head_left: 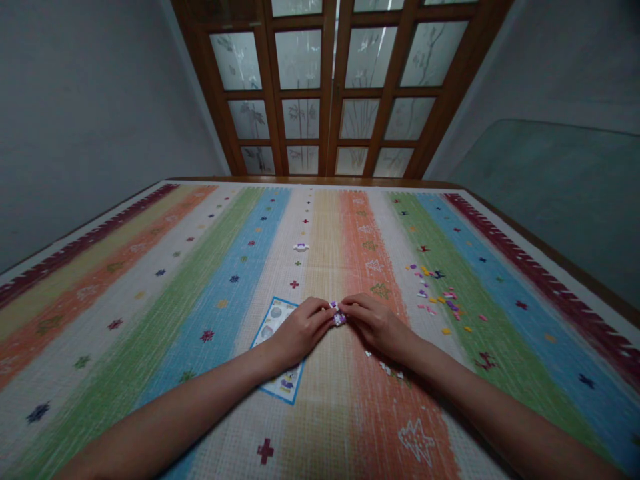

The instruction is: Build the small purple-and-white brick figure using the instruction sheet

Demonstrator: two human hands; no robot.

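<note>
Between both hands, a small white and purple assembly of toy building bricks (338, 318) is held just above the striped tablecloth. My left hand (306, 328) pinches its left side with thumb and fingers. From the right, the fingertips of my right hand (376, 320) close on the other side of it. Partly under my left hand and wrist lies a blue-edged instruction sheet (281, 388) with printed pictures. Several loose white bricks (386, 368) lie close below my right hand, partly hidden by the forearm.
Scattered purple, pink, yellow and white bricks (450, 303) lie on the cloth to the right. A small white and purple brick piece (301, 247) sits farther off, ahead of my hands. The striped tablecloth (200, 393) covers the table, with wood-framed glass doors (330, 93) behind it.
</note>
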